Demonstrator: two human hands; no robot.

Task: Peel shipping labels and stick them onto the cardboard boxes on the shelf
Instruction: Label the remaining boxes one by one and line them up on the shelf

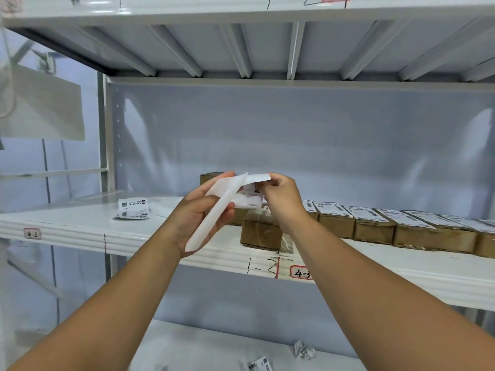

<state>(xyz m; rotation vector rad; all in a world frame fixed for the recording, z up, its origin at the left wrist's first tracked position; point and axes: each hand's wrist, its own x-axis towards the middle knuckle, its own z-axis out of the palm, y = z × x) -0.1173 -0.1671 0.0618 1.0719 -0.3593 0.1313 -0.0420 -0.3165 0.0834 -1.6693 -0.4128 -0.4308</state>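
Both hands are raised in front of the white shelf (80,226). My left hand (199,212) grips the long translucent backing strip (214,218), which curls down past my palm. My right hand (281,195) pinches the top edge of a printed shipping label (249,195), partly pulled away from the backing. Right behind the hands a bare cardboard box (261,232) sits near the shelf's front edge. A row of several cardboard boxes (375,226) with labels on top runs off to the right. Another box (210,178) peeks out behind my left fingers.
A small stack of shipping labels (133,208) lies on the shelf to the left. Red-framed tags (301,273) mark the shelf's front lip. On the lower shelf lie crumpled backing paper (304,350) and a loose label (261,365). Another shelf board hangs close overhead.
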